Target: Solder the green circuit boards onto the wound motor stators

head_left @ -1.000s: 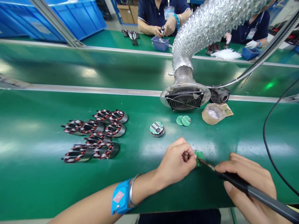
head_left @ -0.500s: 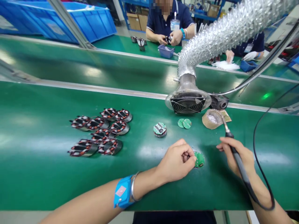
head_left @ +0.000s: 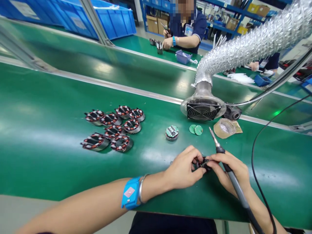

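Note:
My left hand (head_left: 184,169) and my right hand (head_left: 229,172) meet at the near edge of the green bench. Between their fingertips they pinch a small dark round part (head_left: 202,164), lifted slightly and mostly hidden by the fingers. The right hand also grips a black soldering iron (head_left: 232,180), held along the palm with its metal tip pointing up and away from the part. A blue wrist strap (head_left: 130,196) is on my left wrist.
Several wound stators (head_left: 114,128) lie in a group to the left. One round green board on a stator (head_left: 172,132), two green discs (head_left: 195,129) and a tape roll (head_left: 225,127) sit before the fume extractor fan (head_left: 203,110). A black cable (head_left: 258,182) trails right. People work across the belt.
The iron's tip left the green board, swung out to the tape roll, then came back upright. The right fingers have now joined the left hand on the part, which is turned dark side up.

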A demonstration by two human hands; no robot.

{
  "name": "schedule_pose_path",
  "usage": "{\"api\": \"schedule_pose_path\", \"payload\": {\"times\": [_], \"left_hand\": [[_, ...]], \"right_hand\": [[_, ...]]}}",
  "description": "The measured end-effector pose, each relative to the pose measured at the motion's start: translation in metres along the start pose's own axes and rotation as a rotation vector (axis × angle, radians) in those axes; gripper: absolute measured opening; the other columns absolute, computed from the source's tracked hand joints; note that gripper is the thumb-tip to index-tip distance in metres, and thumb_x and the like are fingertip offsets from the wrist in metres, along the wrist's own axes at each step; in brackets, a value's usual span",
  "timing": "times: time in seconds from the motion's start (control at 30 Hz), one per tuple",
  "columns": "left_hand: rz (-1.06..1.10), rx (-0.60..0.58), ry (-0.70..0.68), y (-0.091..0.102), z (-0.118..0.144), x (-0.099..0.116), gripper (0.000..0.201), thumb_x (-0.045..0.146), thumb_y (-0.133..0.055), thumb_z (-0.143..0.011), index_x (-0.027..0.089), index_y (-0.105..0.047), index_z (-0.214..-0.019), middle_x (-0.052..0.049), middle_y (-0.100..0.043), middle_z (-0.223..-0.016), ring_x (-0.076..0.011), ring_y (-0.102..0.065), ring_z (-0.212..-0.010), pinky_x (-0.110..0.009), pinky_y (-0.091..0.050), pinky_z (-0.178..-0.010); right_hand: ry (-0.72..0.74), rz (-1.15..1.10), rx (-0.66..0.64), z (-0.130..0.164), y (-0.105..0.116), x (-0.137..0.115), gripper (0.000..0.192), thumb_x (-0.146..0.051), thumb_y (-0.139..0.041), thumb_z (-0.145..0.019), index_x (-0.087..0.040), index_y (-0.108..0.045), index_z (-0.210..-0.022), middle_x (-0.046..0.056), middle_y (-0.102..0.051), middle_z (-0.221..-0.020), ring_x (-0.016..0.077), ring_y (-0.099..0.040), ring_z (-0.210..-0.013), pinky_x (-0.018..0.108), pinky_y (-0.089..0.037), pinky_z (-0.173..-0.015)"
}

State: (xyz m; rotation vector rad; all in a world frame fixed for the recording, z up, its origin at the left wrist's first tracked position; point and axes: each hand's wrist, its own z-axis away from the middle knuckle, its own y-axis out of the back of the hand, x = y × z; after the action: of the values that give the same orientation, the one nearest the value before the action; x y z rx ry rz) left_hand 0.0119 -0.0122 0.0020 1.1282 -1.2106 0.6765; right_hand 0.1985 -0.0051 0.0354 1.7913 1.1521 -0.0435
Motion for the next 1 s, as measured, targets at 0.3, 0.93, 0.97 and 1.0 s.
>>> {"api": "schedule_pose_path", "payload": {"times": [0.3, 0.93, 0.97, 1.0], "left_hand": [[0.097, 0.080, 0.049, -0.013, 0.006, 0.000, 0.020, 0.009, -0.053, -0.073, 0.018, -0.050, -0.091, -0.002, -0.048, -0.094, -0.0123, -0.056, -0.079, -0.023, -0.053, -0.065], [0.107, 0.078, 0.099, -0.013, 0.004, -0.002, 0.014, 0.010, -0.057, -0.076, 0.016, -0.055, -0.089, -0.004, -0.056, -0.092, -0.0133, -0.060, -0.079, -0.026, -0.054, -0.070], [0.112, 0.074, 0.097, -0.013, 0.004, -0.002, 0.015, 0.010, -0.057, -0.076, 0.015, -0.055, -0.090, -0.004, -0.056, -0.092, -0.0134, -0.060, -0.080, -0.026, -0.055, -0.070], [0.117, 0.072, 0.091, -0.013, 0.004, -0.002, 0.015, 0.010, -0.057, -0.077, 0.015, -0.056, -0.090, -0.004, -0.056, -0.093, -0.0134, -0.060, -0.081, -0.026, -0.055, -0.071]], "right_hand": [[0.022, 0.130, -0.012, 0.016, -0.006, 0.006, 0.033, -0.004, -0.062, -0.084, -0.025, -0.062, -0.109, 0.004, -0.074, -0.099, 0.0152, -0.068, -0.074, 0.029, -0.056, -0.070], [-0.069, 0.114, -0.110, 0.020, 0.001, 0.007, 0.033, -0.019, -0.072, -0.079, -0.023, -0.057, -0.109, 0.008, -0.068, -0.105, 0.0195, -0.064, -0.089, 0.033, -0.054, -0.077], [-0.101, 0.095, -0.109, 0.022, 0.000, 0.008, 0.033, -0.021, -0.073, -0.079, -0.023, -0.057, -0.108, 0.007, -0.068, -0.104, 0.0195, -0.064, -0.090, 0.033, -0.054, -0.078], [-0.133, 0.074, -0.104, 0.023, 0.000, 0.009, 0.033, -0.024, -0.074, -0.078, -0.024, -0.057, -0.107, 0.006, -0.068, -0.104, 0.0195, -0.065, -0.091, 0.033, -0.054, -0.079]]}}
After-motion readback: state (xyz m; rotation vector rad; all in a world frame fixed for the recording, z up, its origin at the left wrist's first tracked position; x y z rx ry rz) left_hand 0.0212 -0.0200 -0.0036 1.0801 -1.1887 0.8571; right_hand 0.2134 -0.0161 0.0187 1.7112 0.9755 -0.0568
